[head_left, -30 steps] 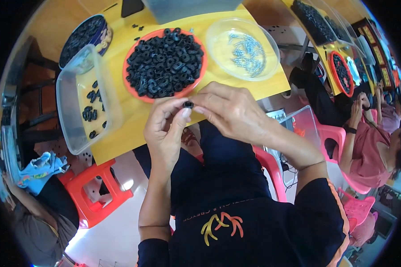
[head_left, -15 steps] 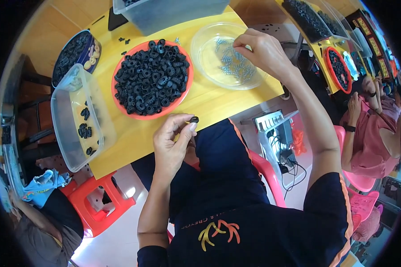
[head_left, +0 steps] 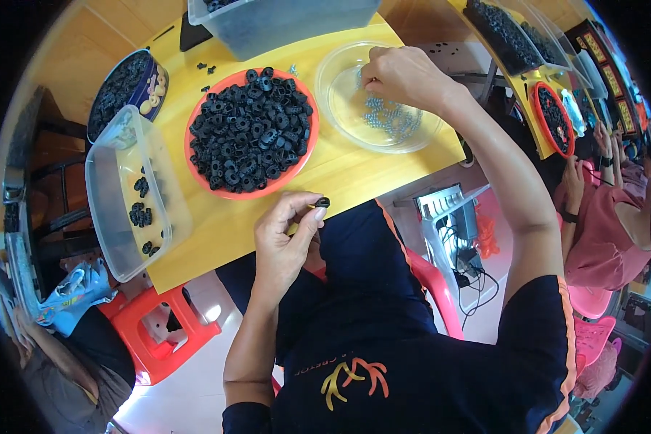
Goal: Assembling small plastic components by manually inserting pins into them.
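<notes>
Near the table's front edge, my left hand (head_left: pixel 282 235) pinches a small black plastic part (head_left: pixel 323 203) between thumb and forefinger. My right hand (head_left: pixel 407 76) reaches into a round clear plastic bowl (head_left: pixel 333 129), its fingers drawn together at the far left side. Small silvery screws (head_left: pixel 389 119) lie scattered in that bowl; whether the right fingertips hold any is hidden. Between the hands and the far edge, an orange-red bowl (head_left: pixel 233 194) is heaped with black plastic parts (head_left: pixel 249 134) like the one in my left hand.
On the left stands a clear plastic box (head_left: pixel 107 231) with a few joined black parts. Behind it is a round tin (head_left: pixel 147 87) of black pieces. A large grey bin (head_left: pixel 289 29) stands at the table's far edge. Co-workers sit at both sides, near a red stool (head_left: pixel 155 333).
My right hand has shifted left inside the clear bowl, its fingertips dipping toward the far left side. The left hand keeps hold of the black part. The view has shifted slightly.
</notes>
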Available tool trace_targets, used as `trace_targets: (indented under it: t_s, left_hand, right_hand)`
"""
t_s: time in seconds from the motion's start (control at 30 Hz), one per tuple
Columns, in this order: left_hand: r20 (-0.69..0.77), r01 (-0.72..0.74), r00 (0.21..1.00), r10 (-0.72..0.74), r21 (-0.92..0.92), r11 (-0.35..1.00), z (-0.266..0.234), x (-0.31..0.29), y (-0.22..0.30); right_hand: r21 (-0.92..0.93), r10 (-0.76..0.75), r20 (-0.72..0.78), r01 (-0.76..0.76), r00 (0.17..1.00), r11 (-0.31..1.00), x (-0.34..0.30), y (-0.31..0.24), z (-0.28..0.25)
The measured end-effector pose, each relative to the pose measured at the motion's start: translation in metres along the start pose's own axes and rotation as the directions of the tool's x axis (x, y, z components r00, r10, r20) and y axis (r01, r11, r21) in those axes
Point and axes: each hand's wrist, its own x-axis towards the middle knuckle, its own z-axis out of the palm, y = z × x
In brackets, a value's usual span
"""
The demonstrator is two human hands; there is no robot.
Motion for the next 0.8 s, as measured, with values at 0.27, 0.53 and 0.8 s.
trace_targets:
  t_s: [0.27, 0.53, 0.8]
  left_hand:
    - [0.004, -0.049, 0.999, 0.049, -0.001, 0.999, -0.001, 0.0, -0.003]
    - [-0.006, -0.034, 0.999, 0.033, -0.128, 0.991, 0.008, 0.0, 0.019]
    - [-0.013, -0.072, 0.997, 0.071, -0.264, 0.962, 0.013, 0.002, 0.034]
  right_hand:
    - [-0.022, -0.042, -0.027, 0.041, 0.999, 0.999, -0.001, -0.003, -0.003]
    - [0.96, 0.36, 0.144, -0.218, 0.922, 0.174, -0.027, -0.026, -0.019]
    - [0.923, 0.165, 0.248, -0.182, 0.954, -0.339, -0.056, -0.105, -0.033]
